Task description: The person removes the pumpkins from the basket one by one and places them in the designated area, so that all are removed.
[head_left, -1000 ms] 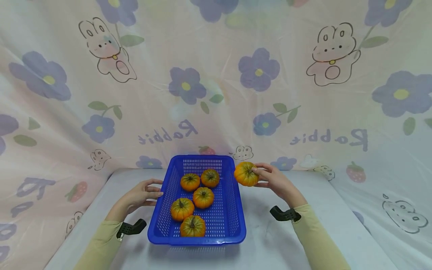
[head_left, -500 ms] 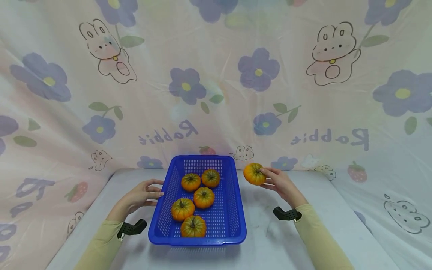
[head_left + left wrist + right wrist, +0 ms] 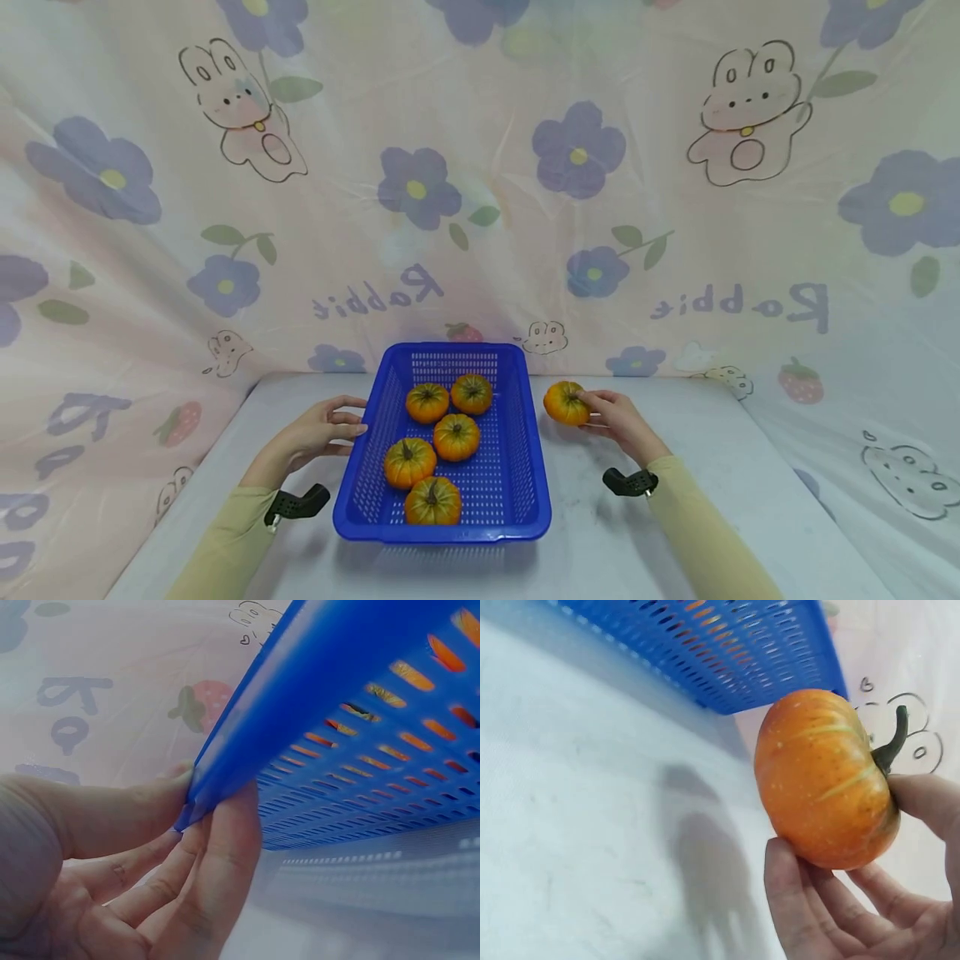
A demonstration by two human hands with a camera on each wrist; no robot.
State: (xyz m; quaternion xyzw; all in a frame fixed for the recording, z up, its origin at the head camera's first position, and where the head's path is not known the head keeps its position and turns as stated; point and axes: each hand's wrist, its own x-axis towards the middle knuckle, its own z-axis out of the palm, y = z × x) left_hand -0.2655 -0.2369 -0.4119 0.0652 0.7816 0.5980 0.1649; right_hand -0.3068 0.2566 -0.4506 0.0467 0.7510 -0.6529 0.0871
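A blue plastic basket (image 3: 442,534) with slotted walls holds several small orange pumpkins (image 3: 457,437), some streaked green. At its left side, my left hand (image 3: 318,432) pinches the basket's rim; the left wrist view shows the thumb (image 3: 127,817) on one side and curled fingers (image 3: 229,862) under the lip. Right of the basket, my right hand (image 3: 618,421) grips another small pumpkin (image 3: 566,403), thumb near its stem and fingers beneath. In the right wrist view this pumpkin (image 3: 825,780) hangs above the table, its shadow apart from it.
A white-covered table (image 3: 600,533) lies under everything. Behind it hangs a curtain (image 3: 495,258) printed with rabbits and purple flowers, reaching down to the table's back edge. A black camera mount (image 3: 630,482) sits on the right wrist, another (image 3: 297,505) on the left.
My right hand has carried its pumpkin away from the basket's right rim, to the right and then down toward the table. The left hand stays at the basket's left rim.
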